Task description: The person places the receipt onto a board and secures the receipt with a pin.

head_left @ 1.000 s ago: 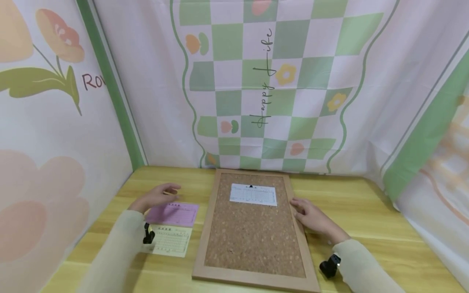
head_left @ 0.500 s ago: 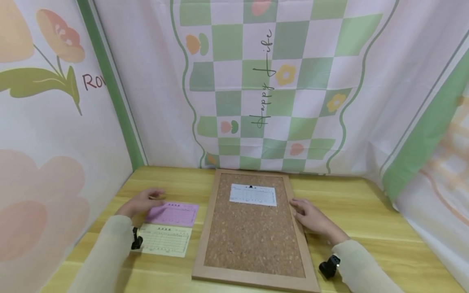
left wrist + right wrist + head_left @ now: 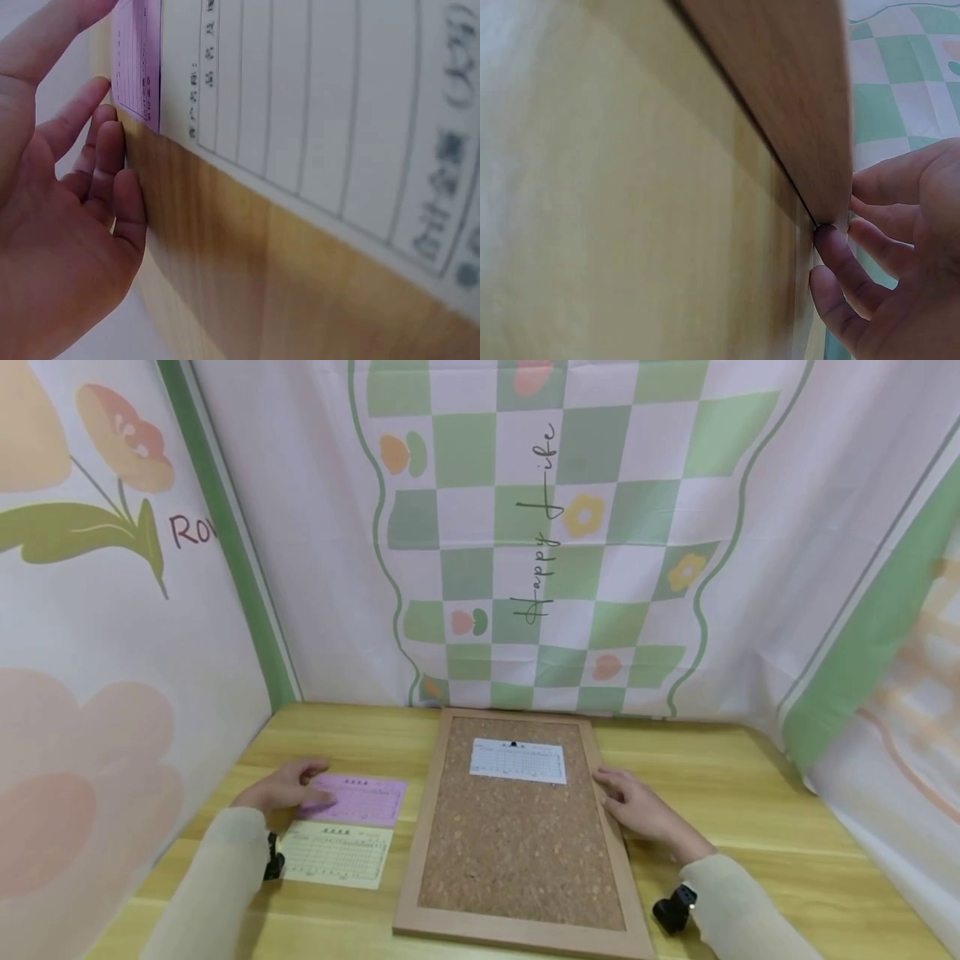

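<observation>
My left hand (image 3: 281, 789) is at the left end of a pink printed form (image 3: 367, 800), with its thumb reaching over the paper and the other fingers by its upper left edge. In the left wrist view the fingers are loosely bent against the wooden table. A pale yellow form (image 3: 341, 857) lies just below the pink one, nearer to me. My right hand (image 3: 637, 806) rests against the right side of a wood-framed cork board (image 3: 521, 852). In the right wrist view its fingertips (image 3: 831, 241) touch the frame's edge. A white form (image 3: 517, 762) lies on the board's upper part under a small black pin or clip (image 3: 513, 744).
The yellow wooden table (image 3: 720, 793) carries the board and the forms. Behind it hangs a checkered green-and-white curtain (image 3: 525, 560), close to the board's far edge. A floral curtain (image 3: 97, 635) runs along the left side.
My left hand has moved left and down, from above the pink form to its left end, uncovering more of the yellow form. The right hand and the cork board have stayed put.
</observation>
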A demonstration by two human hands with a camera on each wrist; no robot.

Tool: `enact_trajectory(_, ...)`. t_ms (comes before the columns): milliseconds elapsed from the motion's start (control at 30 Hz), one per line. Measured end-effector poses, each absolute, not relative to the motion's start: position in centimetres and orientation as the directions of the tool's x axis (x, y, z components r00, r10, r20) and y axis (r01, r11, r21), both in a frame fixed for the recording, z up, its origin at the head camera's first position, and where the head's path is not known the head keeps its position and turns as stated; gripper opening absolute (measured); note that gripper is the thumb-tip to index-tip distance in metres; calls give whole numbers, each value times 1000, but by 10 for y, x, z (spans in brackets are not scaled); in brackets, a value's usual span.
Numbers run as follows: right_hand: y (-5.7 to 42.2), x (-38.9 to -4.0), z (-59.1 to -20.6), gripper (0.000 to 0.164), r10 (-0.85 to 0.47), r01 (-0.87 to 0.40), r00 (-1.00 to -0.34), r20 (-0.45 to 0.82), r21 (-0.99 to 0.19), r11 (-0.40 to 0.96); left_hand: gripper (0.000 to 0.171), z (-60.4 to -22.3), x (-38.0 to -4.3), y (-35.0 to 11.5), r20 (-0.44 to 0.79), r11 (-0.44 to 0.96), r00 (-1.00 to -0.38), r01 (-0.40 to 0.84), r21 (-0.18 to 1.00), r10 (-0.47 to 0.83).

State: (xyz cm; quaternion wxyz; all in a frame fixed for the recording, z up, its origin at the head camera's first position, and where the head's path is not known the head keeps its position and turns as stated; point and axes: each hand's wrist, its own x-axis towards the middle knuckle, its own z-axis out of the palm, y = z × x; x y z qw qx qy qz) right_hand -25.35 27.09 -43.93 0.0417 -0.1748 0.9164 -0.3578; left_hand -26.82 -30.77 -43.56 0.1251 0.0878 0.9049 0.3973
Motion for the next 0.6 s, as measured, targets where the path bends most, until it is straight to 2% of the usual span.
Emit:
enact_trajectory(233,272,-255,-441,45,-362,-317,-929,70,-654,687,88,-440,-274,-312,-155,710,-950,88,699,271)
enact_trajectory(600,271,-254,-441,45,-362,-319,-929,73,-655,686,71,-430,-266,-301,-200,707,-959,0,707,200)
